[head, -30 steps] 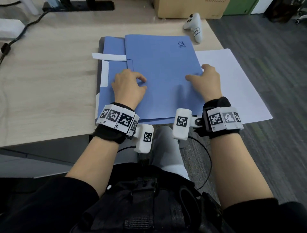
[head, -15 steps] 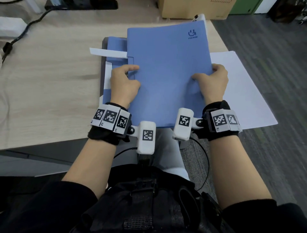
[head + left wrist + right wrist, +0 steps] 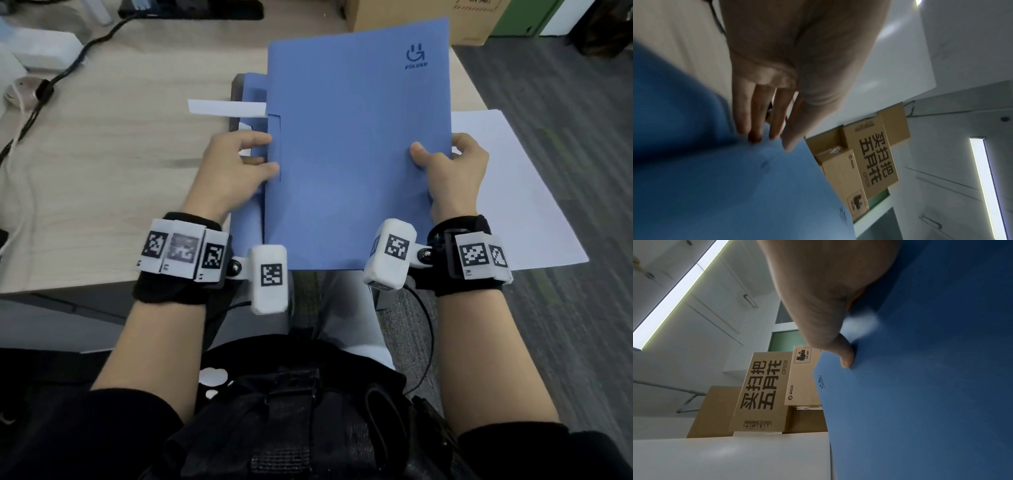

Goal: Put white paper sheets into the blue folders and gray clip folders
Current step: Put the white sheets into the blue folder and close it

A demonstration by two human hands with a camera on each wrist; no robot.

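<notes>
1. Folder [image 3: 356, 147]: blue, closed, logo at the far right corner. It is held tilted above the worktop [image 3: 102, 192], near edge low by the lap, far edge raised, probably so that it can be opened or squared.
2. Left hand [image 3: 233, 168]: the folder's left edge is pinched at mid-height, thumb on the cover, fingers [image 3: 758, 113] beneath it.
3. Right hand [image 3: 452, 171]: the right edge is gripped, thumb [image 3: 844, 355] pressed on the cover, fingers curled behind. One hand per side keeps the thin card from sagging.
4. Second folder [image 3: 250, 89]: blue, flat on the worktop under the raised one, over something dark; a white strip [image 3: 226, 108] projects from its left.
5. Paper [image 3: 513, 192]: white sheets lying right of the folders, overhanging the worktop edge, not yet filed.
6. Cardboard box [image 3: 421, 17]: at the far edge.
</notes>
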